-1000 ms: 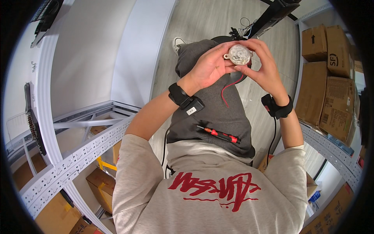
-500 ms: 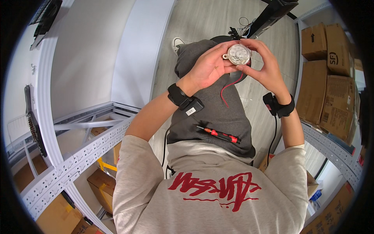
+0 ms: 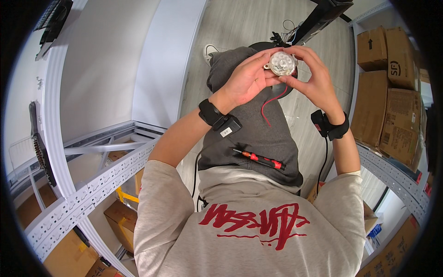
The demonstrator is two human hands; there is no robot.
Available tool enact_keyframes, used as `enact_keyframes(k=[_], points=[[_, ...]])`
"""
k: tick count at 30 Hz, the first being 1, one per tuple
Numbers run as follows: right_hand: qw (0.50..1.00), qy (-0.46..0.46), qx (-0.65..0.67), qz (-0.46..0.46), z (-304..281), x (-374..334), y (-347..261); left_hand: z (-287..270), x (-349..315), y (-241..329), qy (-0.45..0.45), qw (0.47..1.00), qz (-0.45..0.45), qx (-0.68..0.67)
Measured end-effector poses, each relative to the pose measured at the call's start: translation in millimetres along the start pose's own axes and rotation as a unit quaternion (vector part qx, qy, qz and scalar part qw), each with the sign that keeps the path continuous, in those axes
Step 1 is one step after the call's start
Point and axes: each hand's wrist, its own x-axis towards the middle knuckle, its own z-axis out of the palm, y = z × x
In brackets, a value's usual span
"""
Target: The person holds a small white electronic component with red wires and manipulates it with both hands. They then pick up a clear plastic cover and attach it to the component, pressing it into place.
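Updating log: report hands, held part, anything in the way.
Left hand beneath round clear-topped part; right hand gripping its edge. Red wire trailing. Red-and-black screwdriver on lap, clear of hands.

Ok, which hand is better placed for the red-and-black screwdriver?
Probably the right hand: the screwdriver lies handle rightward, while the left hand supports the clear round disc and carries a tiny golden piece.

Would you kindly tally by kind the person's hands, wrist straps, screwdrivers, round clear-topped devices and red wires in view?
Hands: 2
Wrist straps: 2
Screwdriver: 1
Round device: 1
Red wire: 1
Total: 7
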Motion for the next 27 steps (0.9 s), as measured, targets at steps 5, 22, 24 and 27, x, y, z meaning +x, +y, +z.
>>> enact_keyframes(k=[5, 22, 24, 27], points=[[0.999, -0.007, 0.035, 0.026, -1.2, -0.8, 4.2, 1.4, -0.9, 0.3, 0.003, 1.0, 0.003, 0.0], [1.0, 0.008, -0.01, 0.008, -0.5, -5.0, 2.5, -2.8, -0.3, -4.1, -0.007, 0.999, 0.016, 0.037], [1.0, 0.009, -0.016, -0.002, -0.7, -5.3, 2.4, -3.5, -0.3, -4.8, -0.007, 0.999, 0.02, 0.038], [0.999, 0.017, -0.031, -0.021, -0.8, -5.8, 2.2, -2.9, -0.6, -3.5, -0.008, 0.999, 0.017, 0.04]])
